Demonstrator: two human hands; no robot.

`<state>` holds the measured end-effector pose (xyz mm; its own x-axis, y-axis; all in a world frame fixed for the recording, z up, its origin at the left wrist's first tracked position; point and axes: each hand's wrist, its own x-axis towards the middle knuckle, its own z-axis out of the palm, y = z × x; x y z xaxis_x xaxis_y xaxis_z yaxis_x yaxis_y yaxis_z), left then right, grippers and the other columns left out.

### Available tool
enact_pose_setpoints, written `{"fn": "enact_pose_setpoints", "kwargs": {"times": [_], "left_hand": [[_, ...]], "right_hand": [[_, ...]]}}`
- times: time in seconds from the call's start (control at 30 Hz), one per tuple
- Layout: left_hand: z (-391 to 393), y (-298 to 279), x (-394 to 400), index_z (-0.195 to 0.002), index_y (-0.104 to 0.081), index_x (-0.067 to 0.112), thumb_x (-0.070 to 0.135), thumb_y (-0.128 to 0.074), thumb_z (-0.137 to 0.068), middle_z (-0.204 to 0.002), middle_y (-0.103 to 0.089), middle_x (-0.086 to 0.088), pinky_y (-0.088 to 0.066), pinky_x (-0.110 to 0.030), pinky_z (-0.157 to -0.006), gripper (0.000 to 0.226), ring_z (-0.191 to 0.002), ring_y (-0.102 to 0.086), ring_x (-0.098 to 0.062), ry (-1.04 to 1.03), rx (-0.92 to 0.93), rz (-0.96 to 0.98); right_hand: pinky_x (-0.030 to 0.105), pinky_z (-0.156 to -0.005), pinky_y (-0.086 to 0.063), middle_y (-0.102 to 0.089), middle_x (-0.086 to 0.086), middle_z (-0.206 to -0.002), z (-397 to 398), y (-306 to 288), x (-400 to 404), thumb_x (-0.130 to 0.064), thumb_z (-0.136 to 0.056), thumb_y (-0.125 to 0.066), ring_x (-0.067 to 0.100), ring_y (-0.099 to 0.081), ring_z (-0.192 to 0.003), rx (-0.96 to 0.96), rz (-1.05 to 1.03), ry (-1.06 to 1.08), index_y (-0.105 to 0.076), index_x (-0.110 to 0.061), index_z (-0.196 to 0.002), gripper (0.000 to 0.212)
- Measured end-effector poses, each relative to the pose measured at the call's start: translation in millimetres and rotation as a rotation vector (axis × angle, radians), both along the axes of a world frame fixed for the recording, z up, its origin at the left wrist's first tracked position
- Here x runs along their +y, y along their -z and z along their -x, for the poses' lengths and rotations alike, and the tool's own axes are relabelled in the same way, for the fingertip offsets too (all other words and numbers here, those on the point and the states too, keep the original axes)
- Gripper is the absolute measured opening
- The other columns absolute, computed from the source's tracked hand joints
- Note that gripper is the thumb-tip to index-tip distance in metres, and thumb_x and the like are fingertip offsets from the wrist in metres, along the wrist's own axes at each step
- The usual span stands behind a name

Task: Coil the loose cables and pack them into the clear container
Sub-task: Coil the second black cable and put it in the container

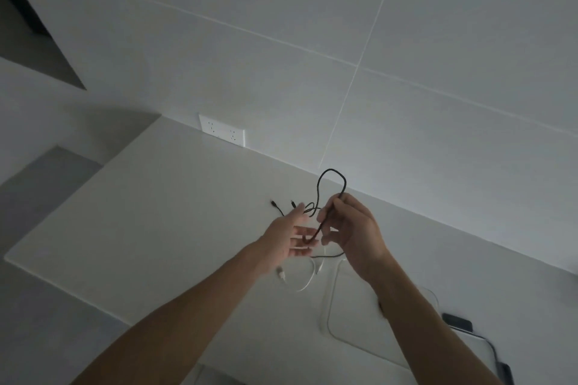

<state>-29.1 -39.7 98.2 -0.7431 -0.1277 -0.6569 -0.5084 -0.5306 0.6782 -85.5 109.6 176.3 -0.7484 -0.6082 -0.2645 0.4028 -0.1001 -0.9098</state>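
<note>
A thin black cable (331, 184), matte and round in section, rises in a narrow arch above the right hand (353, 234) and trails down in loose curls onto a smooth white counter (156, 212). Two small black plugs lie on the counter beyond the hands, near each other. The right hand is closed on the cable, its fingers pinching the strand where the arch comes down; a lower loop hangs from the fist towards the left palm. The left hand (287, 237) is spread open, fingers apart and extended, its fingertips at that hanging loop; whether they touch it cannot be told.

Under the hands lies one white cable (305, 286), glossy and curved, with a pale plug at its left end. The clear container (331, 306), a rounded-corner rectangle of transparent plastic, sits on the counter near the right forearm, partly hidden by it. The wall behind is large pale tile with one white double socket (222, 130).
</note>
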Motion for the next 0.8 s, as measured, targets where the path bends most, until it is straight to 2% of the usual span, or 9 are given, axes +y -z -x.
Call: {"fn": "enact_pose_setpoints", "kwargs": {"times": [0.1, 0.17, 0.23, 0.33, 0.4, 0.47, 0.53, 0.63, 0.8], "left_hand": [[9.6, -11.0, 7.0, -0.128, -0.059, -0.004, 0.021, -0.063, -0.097, -0.097, -0.074, -0.019, -0.059, -0.041, -0.083, 0.040, -0.086, -0.073, -0.034, -0.106, 0.015, -0.024], [11.4, -13.8, 10.5, -0.122, -0.060, -0.007, 0.017, -0.064, -0.096, -0.093, -0.075, -0.018, -0.058, -0.042, -0.086, 0.036, -0.089, -0.073, -0.034, -0.112, 0.033, -0.046], [12.0, -14.1, 11.7, -0.121, -0.060, -0.005, 0.023, -0.062, -0.098, -0.100, -0.074, -0.018, -0.058, -0.042, -0.086, 0.037, -0.095, -0.072, -0.034, -0.109, 0.053, -0.125], [15.2, -21.0, 14.8, -0.128, -0.062, -0.001, 0.047, -0.050, -0.101, -0.111, -0.072, -0.016, -0.056, -0.042, -0.089, 0.056, -0.102, -0.070, -0.032, 0.028, 0.094, -0.188], [20.0, -31.2, 19.4, -0.123, -0.065, 0.000, 0.048, -0.045, -0.103, -0.112, -0.072, -0.015, -0.056, -0.041, -0.090, 0.056, -0.102, -0.069, -0.030, 0.028, 0.155, -0.239], [26.0, -45.1, 22.8, -0.113, -0.065, -0.002, 0.034, -0.046, -0.106, -0.106, -0.072, -0.018, -0.058, -0.039, -0.082, 0.041, -0.093, -0.072, -0.029, -0.087, 0.226, -0.357], [33.2, -56.0, 21.3, -0.099, -0.062, -0.002, 0.018, -0.043, -0.107, -0.089, -0.069, -0.016, -0.060, -0.032, -0.064, 0.029, -0.071, -0.073, -0.024, -0.273, 0.243, -0.442], [40.5, -61.7, 9.7, -0.085, -0.052, 0.004, 0.017, -0.035, -0.109, -0.060, -0.055, -0.005, -0.045, -0.021, -0.041, 0.032, -0.040, -0.053, -0.013, -0.486, 0.222, -0.443], [37.3, -49.8, -9.0, -0.079, -0.050, 0.008, 0.022, -0.030, -0.110, -0.053, -0.042, 0.001, -0.033, -0.020, -0.038, 0.039, -0.036, -0.033, -0.009, -0.609, 0.195, -0.384]], "right_hand": [[0.023, -0.040, -0.035, -0.046, 0.011, -0.063, 1.6, -1.8, 10.9, -0.010, -0.106, -0.044, 0.018, -0.038, -0.043, 0.020, -0.081, 0.037, -0.057, -0.008, -0.089, 0.022], [0.023, -0.041, -0.032, -0.034, 0.005, -0.059, 4.6, -2.0, 19.4, -0.011, -0.107, -0.043, 0.016, -0.028, -0.044, 0.025, -0.116, 0.026, -0.060, -0.008, -0.091, 0.023], [0.023, -0.041, -0.030, -0.027, 0.001, -0.058, 6.1, -2.7, 26.8, -0.012, -0.108, -0.043, 0.013, -0.022, -0.042, 0.025, -0.158, -0.037, -0.062, -0.006, -0.095, 0.024], [0.021, -0.039, -0.027, -0.023, -0.002, -0.058, 5.7, -6.8, 35.2, -0.014, -0.108, -0.045, 0.011, -0.019, -0.042, 0.024, -0.209, -0.152, -0.064, -0.007, -0.091, 0.026], [0.021, -0.040, -0.026, -0.023, -0.001, -0.058, 5.4, -11.5, 40.0, -0.015, -0.107, -0.048, 0.013, -0.017, -0.043, 0.049, -0.259, -0.242, -0.061, -0.008, -0.087, 0.025], [0.023, -0.041, -0.028, -0.024, 0.002, -0.058, 5.6, -17.4, 47.0, -0.017, -0.106, -0.051, 0.015, -0.018, -0.046, 0.104, -0.333, -0.370, -0.064, -0.006, -0.086, 0.026], [0.026, -0.043, -0.037, -0.030, 0.004, -0.055, 7.0, -22.6, 59.8, -0.018, -0.106, -0.052, 0.017, -0.024, -0.045, 0.177, -0.416, -0.466, -0.074, -0.003, -0.098, 0.027], [0.028, -0.050, -0.044, -0.037, 0.004, -0.054, 12.1, -26.6, 91.3, -0.021, -0.107, -0.052, 0.018, -0.033, -0.046, 0.251, -0.490, -0.442, -0.077, -0.005, -0.101, 0.030], [0.032, -0.059, -0.045, -0.035, 0.002, -0.055, 24.4, -25.5, 149.1, -0.018, -0.105, -0.055, 0.016, -0.032, -0.049, 0.269, -0.511, -0.238, -0.078, -0.004, -0.094, 0.029]]}}
